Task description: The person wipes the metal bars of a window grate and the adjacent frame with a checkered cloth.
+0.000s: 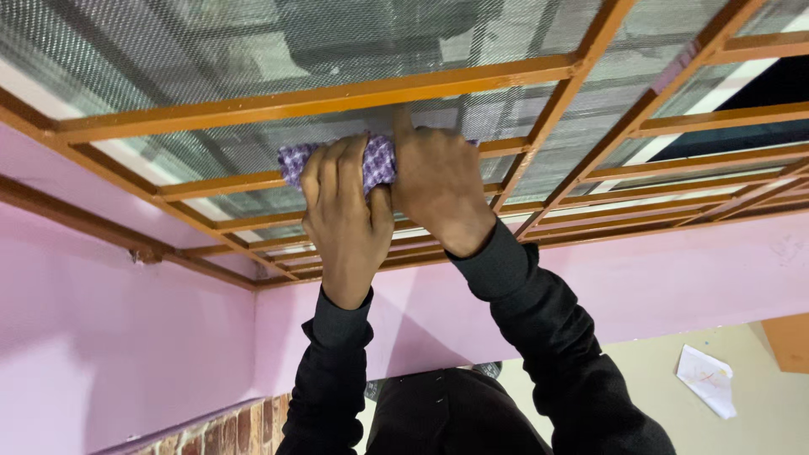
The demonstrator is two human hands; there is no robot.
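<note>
Cloth [378, 162]: purple dotted fabric, bunched into a roll, long axis left to right, pressed against my orange metal grille [320, 99].
Left hand [344, 221]: fingers clamped over it.
Right hand [438, 187]: closed on its right end.
Mesh [211, 50]: fine wire.

Two hands, left hand [344, 221] and right hand [438, 190], each in a black sleeve. One purple-and-white patterned cloth [377, 162]. One orange-painted metal window frame [320, 99] backed with wire mesh. One white crumpled sheet of paper [706, 379]. One patch of red brick wall [244, 428].
</note>
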